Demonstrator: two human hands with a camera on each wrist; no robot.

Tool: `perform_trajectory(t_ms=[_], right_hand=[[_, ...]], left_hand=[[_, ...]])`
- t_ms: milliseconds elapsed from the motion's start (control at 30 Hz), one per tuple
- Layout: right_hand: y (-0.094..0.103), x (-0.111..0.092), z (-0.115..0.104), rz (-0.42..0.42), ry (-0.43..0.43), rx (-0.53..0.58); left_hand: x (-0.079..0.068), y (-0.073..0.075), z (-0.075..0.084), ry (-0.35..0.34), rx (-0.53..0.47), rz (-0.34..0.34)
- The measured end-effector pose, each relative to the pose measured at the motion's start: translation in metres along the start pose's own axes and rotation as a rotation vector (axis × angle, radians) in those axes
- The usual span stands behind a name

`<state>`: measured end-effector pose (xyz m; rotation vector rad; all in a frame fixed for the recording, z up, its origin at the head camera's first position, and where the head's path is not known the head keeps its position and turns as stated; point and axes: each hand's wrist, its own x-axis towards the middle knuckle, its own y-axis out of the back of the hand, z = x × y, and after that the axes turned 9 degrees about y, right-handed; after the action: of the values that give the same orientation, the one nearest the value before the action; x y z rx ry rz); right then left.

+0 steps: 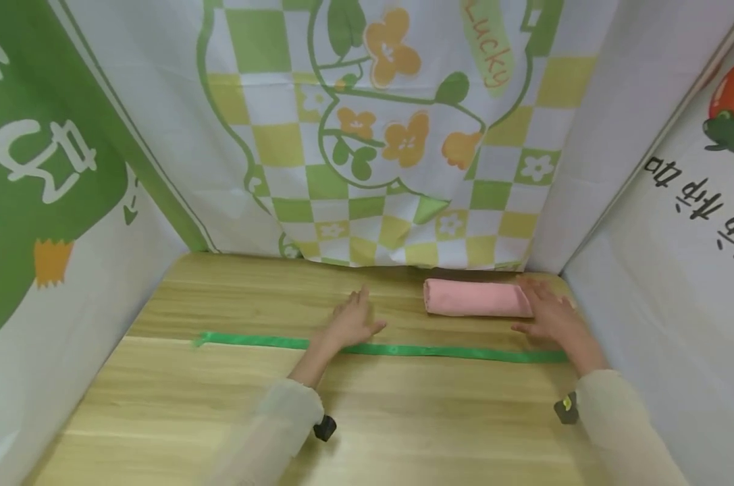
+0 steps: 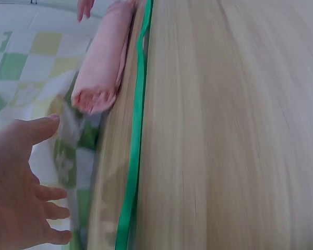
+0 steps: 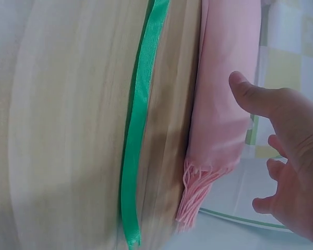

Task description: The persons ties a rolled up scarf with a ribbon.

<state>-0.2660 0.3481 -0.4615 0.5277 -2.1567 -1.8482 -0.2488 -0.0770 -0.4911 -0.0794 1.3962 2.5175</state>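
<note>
A pink scarf (image 1: 476, 298), rolled into a neat cylinder, lies at the back right of the table. Its coiled end (image 2: 94, 98) faces the left hand, and a tasselled fringe (image 3: 198, 192) spills from the other end. The right hand (image 1: 549, 314) hovers at the scarf's right end, overlapping it in the head view; the right wrist view shows thumb and fingers spread, not curled round it. Left of the scarf, the left hand (image 1: 351, 324) reaches over the table with fingers apart and nothing in it.
A green tape strip (image 1: 427, 351) runs across the wooden table (image 1: 403, 418) in front of the scarf. Behind hangs a checked, flower-printed cloth (image 1: 397, 229). Printed white-and-green sheeting (image 1: 57, 169) walls the left side, and another printed sheet (image 1: 664, 250) the right.
</note>
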Motion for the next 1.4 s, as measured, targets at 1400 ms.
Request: perform_trajectory(t_ms=[1400], right_hand=[[-0.039,0.056,0.051,0.061,0.078,-0.080]], left_hand=[[0.112,-0.089,0.097,-0.041,-0.542,0.035]])
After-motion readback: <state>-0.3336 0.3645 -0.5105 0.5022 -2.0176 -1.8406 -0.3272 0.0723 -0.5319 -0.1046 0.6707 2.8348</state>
